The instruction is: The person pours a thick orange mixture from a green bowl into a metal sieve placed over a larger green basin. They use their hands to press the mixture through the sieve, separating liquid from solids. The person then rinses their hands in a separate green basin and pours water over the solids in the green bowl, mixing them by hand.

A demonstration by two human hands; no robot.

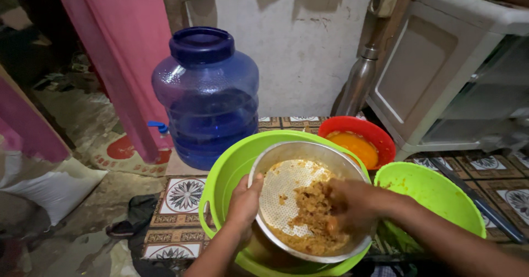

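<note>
My left hand [244, 201] grips the near left rim of a round metal sieve [292, 180], which is tilted toward me over a large lime-green basin [226, 172]. My right hand [352, 205] presses into a heap of wet orange-brown pulp [314, 213] lying on the sieve's perforated bottom; its fingers are blurred and partly buried in the pulp. Part of the mesh on the left is bare.
A second lime-green basin [435, 191] sits to the right. Behind it stands a red bowl [380, 136] of orange liquid. A big blue water jug [206, 98] with a tap stands at the back, a steel bottle [361, 81] and white plastic cabinet [441, 62] right of it.
</note>
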